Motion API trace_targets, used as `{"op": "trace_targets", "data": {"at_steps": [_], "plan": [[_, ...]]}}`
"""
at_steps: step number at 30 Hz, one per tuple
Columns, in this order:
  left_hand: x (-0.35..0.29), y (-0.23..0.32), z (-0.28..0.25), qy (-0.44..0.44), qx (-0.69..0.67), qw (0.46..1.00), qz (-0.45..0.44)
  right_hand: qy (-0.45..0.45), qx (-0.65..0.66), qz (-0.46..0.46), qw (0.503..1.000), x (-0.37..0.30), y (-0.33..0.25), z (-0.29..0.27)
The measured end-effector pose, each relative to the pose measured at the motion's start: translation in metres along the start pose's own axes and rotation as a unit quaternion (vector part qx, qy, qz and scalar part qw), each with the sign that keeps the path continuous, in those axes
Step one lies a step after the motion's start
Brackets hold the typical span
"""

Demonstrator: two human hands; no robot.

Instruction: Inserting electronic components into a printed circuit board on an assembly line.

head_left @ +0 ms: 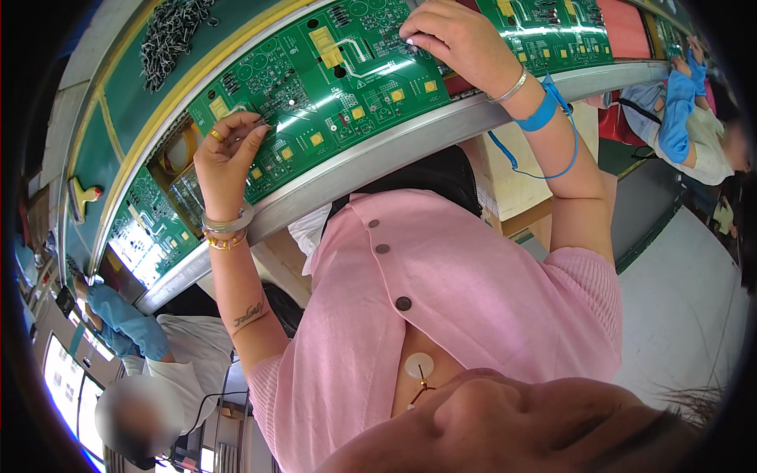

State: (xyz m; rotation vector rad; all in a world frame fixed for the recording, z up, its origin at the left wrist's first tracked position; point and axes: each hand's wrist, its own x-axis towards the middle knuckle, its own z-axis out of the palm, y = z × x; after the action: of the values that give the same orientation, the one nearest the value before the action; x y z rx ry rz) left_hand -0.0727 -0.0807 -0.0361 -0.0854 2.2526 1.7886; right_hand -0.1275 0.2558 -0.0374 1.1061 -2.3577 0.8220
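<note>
The green circuit board [319,94] lay right below your fingers, its long axis slanting from lower left to upper right, alongside the metal rail [378,154] on your body's side. Your left hand [225,162] was over its left end, thumb and forefinger brought together; your right hand [465,43] was over its far right part, fingers bunched. Whether either grasped a small part could not be told, and neither hand was clearly nearer. Beyond, metal clips [169,39] lay heaped on the worktop [236,22].
</note>
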Motion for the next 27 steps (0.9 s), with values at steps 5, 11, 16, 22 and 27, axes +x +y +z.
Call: {"op": "trace_targets", "data": {"at_steps": [5,11,16,22,27], "plan": [[-0.001,0.009,0.0,-0.002,-0.008,1.0,0.008,-0.078,0.059,0.111,0.989,0.041,-0.014,-0.032],[-0.009,0.003,-0.002,0.012,-0.023,0.999,-0.023,0.031,-0.038,0.145,0.988,0.114,0.018,-0.004],[-0.01,0.016,0.006,0.005,-0.03,0.999,-0.026,-0.009,-0.171,0.138,0.975,0.148,0.044,-0.002],[-0.003,0.021,0.011,0.005,-0.033,0.999,-0.025,-0.057,-0.303,0.111,0.945,0.174,0.069,0.019],[0.005,0.017,0.014,0.014,-0.01,1.0,-0.014,-0.11,-0.317,0.113,0.935,0.18,0.073,0.017]]}}
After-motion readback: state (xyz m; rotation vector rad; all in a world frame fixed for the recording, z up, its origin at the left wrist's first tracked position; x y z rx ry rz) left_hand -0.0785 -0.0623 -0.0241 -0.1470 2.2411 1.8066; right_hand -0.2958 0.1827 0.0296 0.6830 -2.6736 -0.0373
